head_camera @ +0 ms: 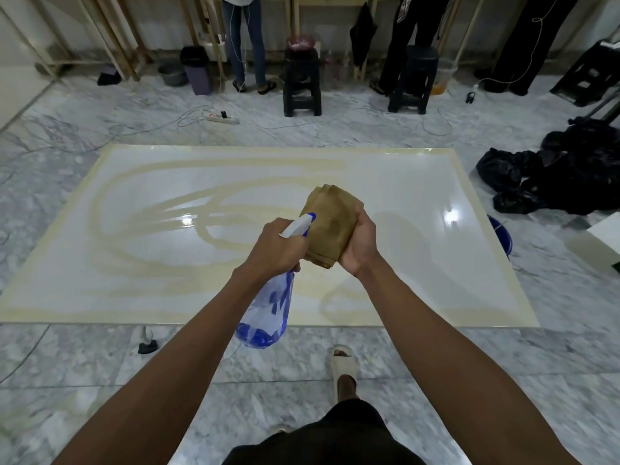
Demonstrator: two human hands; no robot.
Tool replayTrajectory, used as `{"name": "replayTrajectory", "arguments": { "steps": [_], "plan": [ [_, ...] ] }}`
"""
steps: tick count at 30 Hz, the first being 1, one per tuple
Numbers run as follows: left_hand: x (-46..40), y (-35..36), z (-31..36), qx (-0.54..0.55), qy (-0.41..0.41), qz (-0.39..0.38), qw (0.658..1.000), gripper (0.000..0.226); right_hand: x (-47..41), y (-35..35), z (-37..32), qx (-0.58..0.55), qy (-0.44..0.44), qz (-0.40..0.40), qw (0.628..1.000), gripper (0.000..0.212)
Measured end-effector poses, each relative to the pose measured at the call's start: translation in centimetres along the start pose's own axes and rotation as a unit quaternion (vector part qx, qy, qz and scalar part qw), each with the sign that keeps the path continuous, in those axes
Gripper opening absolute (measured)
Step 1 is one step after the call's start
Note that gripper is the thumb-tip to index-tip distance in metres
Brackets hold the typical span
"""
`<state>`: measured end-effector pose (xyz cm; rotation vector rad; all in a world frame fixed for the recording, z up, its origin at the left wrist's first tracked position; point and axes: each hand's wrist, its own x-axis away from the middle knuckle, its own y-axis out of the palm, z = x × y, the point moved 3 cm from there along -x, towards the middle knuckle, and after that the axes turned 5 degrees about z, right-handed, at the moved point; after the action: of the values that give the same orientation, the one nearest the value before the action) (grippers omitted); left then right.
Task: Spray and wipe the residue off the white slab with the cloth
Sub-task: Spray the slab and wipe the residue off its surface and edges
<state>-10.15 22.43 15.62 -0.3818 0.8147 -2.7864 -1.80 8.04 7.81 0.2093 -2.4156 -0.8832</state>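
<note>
A large white slab (402,203) lies flat on the marble floor in front of me. Yellowish curved streaks of residue (208,209) cover its left and middle, and a yellowish band runs along its edges. My left hand (278,246) grips the neck of a clear blue spray bottle (268,310), whose white and blue nozzle points at the cloth. My right hand (359,245) holds a folded brown cloth (330,223) upright, right beside the nozzle. Both hands hover above the slab's near middle.
Black stools (301,82) and standing people line the far side by wooden frames. A power strip (222,119) with cables lies beyond the slab. Black bags (550,176) and a blue bucket (501,234) sit at the right. My sandalled foot (344,364) stands near the slab's front edge.
</note>
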Motion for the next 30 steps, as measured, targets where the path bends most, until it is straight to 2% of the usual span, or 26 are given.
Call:
{"name": "replayTrajectory", "arguments": {
  "steps": [3,8,10,13,17,21,23,24,25,27,30],
  "plan": [
    [-0.2,-0.2,-0.3,-0.002,-0.02,0.001,1.0,0.013,-0.4,0.1,0.0,-0.001,0.004,0.017,1.0,0.062],
    [-2.0,0.4,-1.7,0.043,-0.122,0.004,0.992,0.026,-1.4,0.3,-0.4,-0.022,0.01,0.044,0.999,0.064],
    [-2.6,0.4,-1.4,0.051,-0.109,-0.001,0.993,0.028,-2.2,0.2,-0.4,-0.026,0.013,0.055,0.998,0.064],
    [-3.6,0.4,-0.2,0.014,-0.056,-0.013,0.998,0.017,-3.9,-0.1,-0.6,-0.021,0.024,0.064,0.997,0.062],
    [-8.0,1.0,0.5,0.016,-0.047,-0.025,0.998,0.015,-7.7,-1.8,-1.3,0.039,0.042,0.096,0.994,0.056],
    [-15.0,1.8,1.0,0.027,-0.075,-0.012,0.997,0.024,-14.0,-4.6,-3.7,0.184,0.071,0.123,0.973,0.048],
    [-18.7,2.0,1.4,0.042,-0.077,-0.01,0.996,0.027,-18.5,-5.7,-5.9,0.289,0.033,0.149,0.945,0.054],
    [-20.7,2.1,1.6,0.049,-0.075,-0.008,0.996,0.028,-21.0,-5.9,-7.4,0.357,-0.018,0.165,0.919,0.055],
    [-22.6,2.1,1.8,0.051,-0.073,-0.005,0.996,0.028,-23.4,-5.8,-9.0,0.423,-0.081,0.175,0.885,0.051],
    [-26.4,2.0,1.7,0.049,-0.068,0.009,0.996,0.022,-28.3,-4.8,-12.1,0.528,-0.218,0.137,0.81,0.038],
    [-31.4,1.9,1.0,0.035,-0.054,0.02,0.998,0.015,-37.0,-4.3,-14.8,0.642,-0.327,0.091,0.687,0.041]
  ]
}}
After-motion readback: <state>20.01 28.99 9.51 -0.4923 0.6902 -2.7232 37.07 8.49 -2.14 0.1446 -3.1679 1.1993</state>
